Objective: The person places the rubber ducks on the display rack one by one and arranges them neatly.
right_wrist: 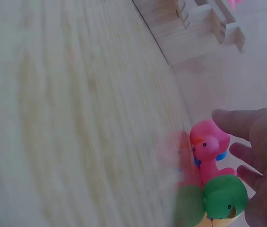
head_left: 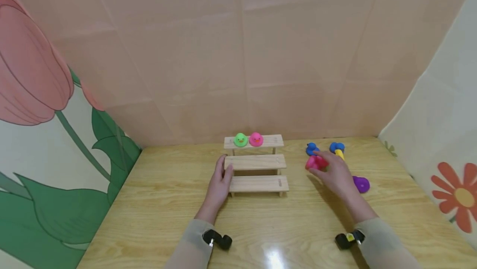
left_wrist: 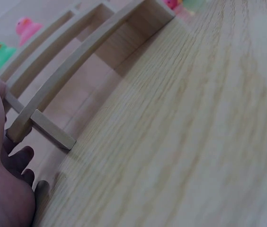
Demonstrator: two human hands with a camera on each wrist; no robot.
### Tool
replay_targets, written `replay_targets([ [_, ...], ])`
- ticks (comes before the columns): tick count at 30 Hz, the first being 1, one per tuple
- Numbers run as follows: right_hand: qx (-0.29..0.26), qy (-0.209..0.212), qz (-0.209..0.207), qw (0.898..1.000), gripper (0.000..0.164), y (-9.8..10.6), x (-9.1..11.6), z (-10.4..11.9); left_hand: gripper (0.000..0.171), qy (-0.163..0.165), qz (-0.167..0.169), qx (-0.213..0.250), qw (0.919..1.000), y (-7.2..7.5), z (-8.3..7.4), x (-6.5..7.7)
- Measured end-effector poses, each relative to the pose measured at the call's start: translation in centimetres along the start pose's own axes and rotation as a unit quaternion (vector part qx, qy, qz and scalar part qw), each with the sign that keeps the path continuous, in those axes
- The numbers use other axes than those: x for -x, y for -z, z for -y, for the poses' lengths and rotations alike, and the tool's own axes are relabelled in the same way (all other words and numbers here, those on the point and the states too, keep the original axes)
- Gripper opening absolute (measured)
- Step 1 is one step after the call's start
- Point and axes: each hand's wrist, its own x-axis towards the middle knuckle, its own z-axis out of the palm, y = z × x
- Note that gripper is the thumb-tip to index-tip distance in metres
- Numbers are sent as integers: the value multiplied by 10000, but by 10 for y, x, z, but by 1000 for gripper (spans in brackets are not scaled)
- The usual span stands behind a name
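Observation:
A three-tier wooden stand (head_left: 257, 162) is on the table, with a green rubber duck (head_left: 240, 139) and a pink rubber duck (head_left: 256, 139) side by side on its top tier. My left hand (head_left: 219, 184) grips the stand's left end; in the left wrist view, fingers curl around the lower boards (left_wrist: 67, 71). To the right, my right hand (head_left: 337, 173) reaches over a cluster of toy ducks. Its thumb and fingers are spread beside a pink duck (right_wrist: 208, 142) resting on the table. A green duck (right_wrist: 226, 196) lies against the pink one, near the fingers.
Around the right hand are a blue duck (head_left: 311, 149), another blue toy (head_left: 337, 147), a yellow piece (head_left: 339, 154) and a purple toy (head_left: 361, 184). A pinkish sheet (head_left: 261, 61) stands behind the table (head_left: 156, 219); flower-printed panels flank both sides.

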Motion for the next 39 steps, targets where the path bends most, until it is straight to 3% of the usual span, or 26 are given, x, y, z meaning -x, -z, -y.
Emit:
replay_targets([
  [7, 25, -27, 117, 9999, 68, -2, 0, -7, 60, -27, -43, -15, 10000, -1, 4, 0],
  [18, 201, 234, 17, 9995, 68, -6, -2, -17, 67, 89, -18, -89, 9999, 0, 0, 1],
  [26, 355, 388, -128, 9985, 69, -7, -4, -20, 66, -70, -36, -160, 9998, -1, 2, 0],
  [39, 503, 168, -53, 9986, 71, -12, -6, -20, 62, 27, 1, -154, 9999, 0, -1, 0],
])
